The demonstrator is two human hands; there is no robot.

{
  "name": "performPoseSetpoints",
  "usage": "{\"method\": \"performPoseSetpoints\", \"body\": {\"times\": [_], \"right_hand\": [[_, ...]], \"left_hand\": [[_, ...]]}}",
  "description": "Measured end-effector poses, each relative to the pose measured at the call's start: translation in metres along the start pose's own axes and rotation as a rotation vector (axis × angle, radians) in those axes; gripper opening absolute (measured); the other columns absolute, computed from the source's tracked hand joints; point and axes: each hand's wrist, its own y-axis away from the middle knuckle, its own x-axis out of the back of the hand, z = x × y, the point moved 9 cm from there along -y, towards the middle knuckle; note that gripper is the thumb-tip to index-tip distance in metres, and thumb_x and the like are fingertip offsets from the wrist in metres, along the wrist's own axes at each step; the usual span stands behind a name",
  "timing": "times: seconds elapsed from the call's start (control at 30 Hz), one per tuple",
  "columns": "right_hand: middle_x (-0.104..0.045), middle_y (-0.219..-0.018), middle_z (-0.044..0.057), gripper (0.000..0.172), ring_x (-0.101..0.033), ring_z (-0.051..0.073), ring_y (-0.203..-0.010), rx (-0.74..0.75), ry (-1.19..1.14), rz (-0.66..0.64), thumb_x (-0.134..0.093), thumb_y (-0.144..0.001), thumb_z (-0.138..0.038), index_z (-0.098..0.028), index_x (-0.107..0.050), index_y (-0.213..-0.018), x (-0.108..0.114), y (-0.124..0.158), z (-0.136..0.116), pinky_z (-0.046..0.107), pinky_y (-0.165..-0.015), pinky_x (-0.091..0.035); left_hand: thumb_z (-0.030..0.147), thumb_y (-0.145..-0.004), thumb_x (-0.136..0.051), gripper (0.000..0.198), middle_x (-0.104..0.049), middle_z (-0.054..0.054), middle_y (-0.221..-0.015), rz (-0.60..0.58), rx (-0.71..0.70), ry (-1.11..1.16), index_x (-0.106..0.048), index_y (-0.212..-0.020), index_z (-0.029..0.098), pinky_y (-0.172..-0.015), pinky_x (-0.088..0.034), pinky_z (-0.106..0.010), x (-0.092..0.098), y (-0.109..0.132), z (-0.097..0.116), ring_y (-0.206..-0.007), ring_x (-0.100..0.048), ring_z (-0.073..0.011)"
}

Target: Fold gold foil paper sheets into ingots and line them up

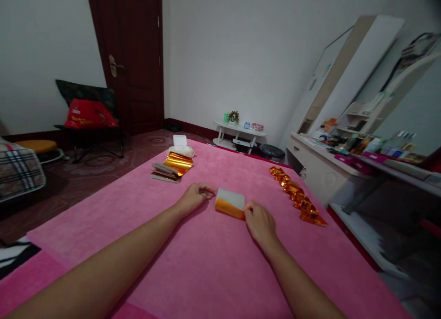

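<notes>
A small sheet of foil paper (pixel 230 199), grey on its back and gold along its curled near edge, rests on the pink cloth in front of me. My right hand (pixel 261 220) pinches the sheet at its right edge. At the other side, my left hand (pixel 198 197) lies with loosely bent fingers, the tips beside the sheet's left edge; whether they touch it is hard to make out. Further back on the left is a stack of gold foil sheets (pixel 179 162), some with the grey side up. A row of folded gold foil pieces (pixel 294 192) runs along the right side.
The pink cloth (pixel 186 264) covers the wide surface under my arms. A white packet (pixel 180 144) stands behind the foil stack. To the right is a white dressing table (pixel 320 165) crowded with bottles. A low white stand (pixel 241 131) is by the far wall.
</notes>
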Motion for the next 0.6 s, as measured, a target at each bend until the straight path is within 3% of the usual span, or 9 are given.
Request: {"method": "performPoseSetpoints", "body": {"times": [0.07, 0.17, 0.3, 0.47, 0.53, 0.6], "right_hand": [[-0.067, -0.084, 0.002, 0.018, -0.062, 0.021, -0.080, -0.051, -0.053, 0.036, -0.043, -0.087, -0.031, -0.022, -0.058, -0.091, -0.001, -0.002, 0.007, 0.029, -0.062, -0.035], [-0.067, -0.096, 0.003, 0.040, -0.062, 0.022, -0.086, -0.049, -0.142, 0.087, -0.057, -0.078, -0.043, -0.021, -0.050, -0.111, -0.004, -0.004, 0.011, 0.030, -0.066, -0.039], [-0.065, -0.101, 0.004, 0.061, -0.063, 0.021, -0.080, -0.029, -0.338, 0.106, -0.066, -0.071, -0.037, -0.020, -0.041, -0.124, -0.013, -0.008, 0.018, 0.032, -0.068, -0.044], [-0.067, -0.085, 0.002, 0.070, -0.063, 0.018, -0.066, -0.005, -0.866, 0.056, -0.068, -0.065, -0.028, -0.018, -0.038, -0.127, -0.024, -0.011, 0.018, 0.030, -0.060, -0.047], [-0.068, -0.089, 0.004, 0.062, -0.064, 0.019, -0.072, 0.021, -1.053, 0.002, -0.070, -0.063, -0.026, -0.017, -0.046, -0.120, -0.025, -0.009, 0.010, 0.030, -0.063, -0.049], [-0.068, -0.089, 0.005, 0.043, -0.064, 0.020, -0.077, 0.040, -1.157, -0.039, -0.071, -0.064, -0.025, -0.016, -0.056, -0.103, -0.024, -0.005, 0.001, 0.030, -0.067, -0.049]], "left_hand": [[0.031, -0.075, -0.059, 0.029, -0.069, -0.009, -0.086, 0.093, -0.007, -0.010, -0.066, -0.095, 0.011, -0.067, -0.048, -0.027, 0.005, 0.002, 0.002, -0.073, -0.063, -0.0175], [0.040, -0.069, -0.068, 0.049, -0.066, -0.007, -0.083, 0.170, -0.047, -0.114, -0.061, -0.110, 0.013, -0.066, -0.045, -0.027, 0.003, 0.009, 0.012, -0.073, -0.061, -0.0181], [0.036, -0.058, -0.079, 0.072, -0.062, -0.002, -0.081, 0.102, -0.126, -0.290, -0.053, -0.124, 0.020, -0.063, -0.042, -0.025, -0.011, 0.014, 0.018, -0.069, -0.058, -0.0161], [0.019, -0.064, -0.071, 0.073, -0.055, 0.004, -0.070, -0.024, -0.066, 0.030, -0.041, -0.130, 0.016, -0.055, -0.041, -0.021, -0.020, 0.011, 0.011, -0.058, -0.055, -0.0104], [0.020, -0.064, -0.073, 0.078, -0.056, 0.004, -0.071, -0.024, -0.046, 0.207, -0.036, -0.133, 0.015, -0.054, -0.041, -0.020, -0.019, 0.012, 0.016, -0.058, -0.055, -0.0097], [0.024, -0.065, -0.075, 0.081, -0.059, 0.002, -0.075, 0.025, -0.009, 0.343, -0.034, -0.134, 0.017, -0.052, -0.041, -0.019, -0.016, 0.014, 0.021, -0.059, -0.057, -0.0097]]}}
